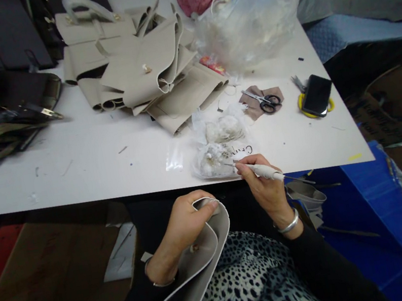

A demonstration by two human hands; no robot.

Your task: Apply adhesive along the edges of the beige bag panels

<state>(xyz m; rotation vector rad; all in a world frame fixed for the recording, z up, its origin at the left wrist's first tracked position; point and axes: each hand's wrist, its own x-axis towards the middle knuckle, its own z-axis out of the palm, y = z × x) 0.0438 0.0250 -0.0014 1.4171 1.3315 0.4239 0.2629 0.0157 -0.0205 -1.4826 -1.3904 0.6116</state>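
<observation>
My left hand (187,219) is closed on the folded upper edge of a beige leather bag piece (213,266), which hangs over my lap. A small metal fitting (194,248) shows on that piece. In my right hand (265,191) is a thin pointed metal tool (266,171) with a white wrapped handle, gripped like a pen. Its tip lies at a clear plastic bag (212,161) of small parts near the table's front edge; whether it touches them I cannot tell. Behind that, another small plastic bag (224,128) is partly crumpled.
Several beige leather bag pieces (143,62) are heaped on the white table (85,175). Scissors (264,101) lie on a brown scrap, near a black phone (317,95) resting on a yellow ring. Dark bags (3,96) stand left; a large plastic bag (252,18) lies behind.
</observation>
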